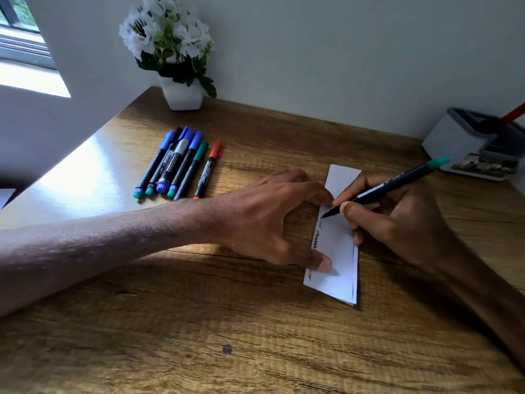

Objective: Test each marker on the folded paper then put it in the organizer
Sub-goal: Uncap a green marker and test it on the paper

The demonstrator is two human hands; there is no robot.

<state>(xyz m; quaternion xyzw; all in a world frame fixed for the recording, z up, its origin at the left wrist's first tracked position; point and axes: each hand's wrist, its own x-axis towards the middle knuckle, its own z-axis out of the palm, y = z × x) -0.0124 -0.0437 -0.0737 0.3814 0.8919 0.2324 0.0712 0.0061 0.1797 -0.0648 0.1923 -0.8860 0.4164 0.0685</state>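
**Two hands at the paper, one marker under test**

Right hand (397, 220): fingers curled round the black marker (389, 186) in a writing grip. Cap is off. The dark tip touches the folded paper (338, 245) near its left edge, and the teal rear end points up and right toward the organizer (454, 143).

Left hand (264, 220): not gripping, fingers spread flat. The thumb presses the paper's lower left part and a fingertip presses its left edge just beside the marker tip, pinning the sheet down.

Folded paper: a long, narrow white strip lying on the wooden table (199, 322), between the two hands, long axis running away from the person. Dark scribbles run along the left edge below the tip; a faint reddish mark sits by the lower left corner, partly under the thumb. A thin dark line runs down the right edge.

Six capped markers (176, 163) lie side by side on the table, well to the left of the paper: blue, green and red caps, one barrel thicker than the rest.

Organizer: white box at the far right of the table, near the wall, holding a red-ended marker (512, 115) that leans out to the right.

White flower pot (181, 93) with white blooms stands in the far corner; window (22, 38) at upper left.
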